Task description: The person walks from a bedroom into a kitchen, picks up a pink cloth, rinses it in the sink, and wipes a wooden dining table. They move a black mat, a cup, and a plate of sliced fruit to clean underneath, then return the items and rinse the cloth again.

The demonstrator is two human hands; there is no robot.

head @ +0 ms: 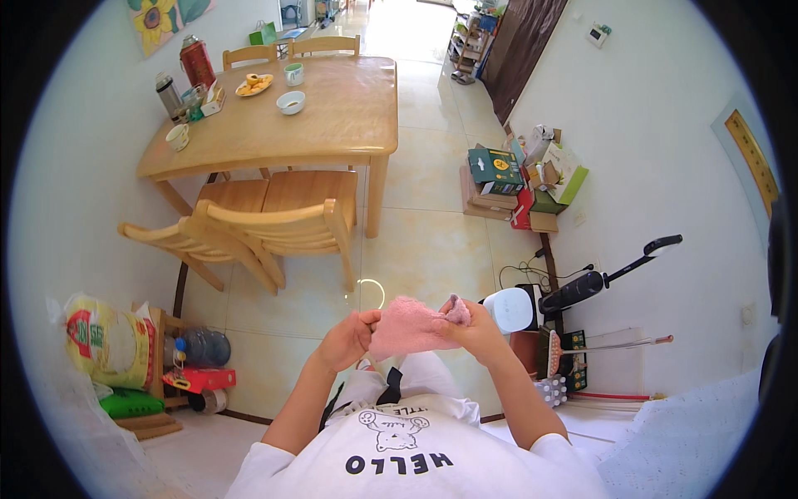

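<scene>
A pink fluffy cloth [408,330] is held up between my two hands, in front of my waist and above the tiled floor. My left hand [346,340] pinches its left edge between thumb and fingers. On the other side, my right hand [477,330] grips the bunched right end, where a greyish-pink fold sticks up past the fingers. Part of the cloth is hidden behind the right thumb and fingers.
Ahead to the left stands a wooden dining table [336,125] with wooden chairs [280,224], a bowl [290,103] and a plate of fruit [254,85]. Cardboard boxes [499,171], a floor washer [573,292] and a white-lidded bin [510,310] line the right wall. A large sack [109,343] sits left.
</scene>
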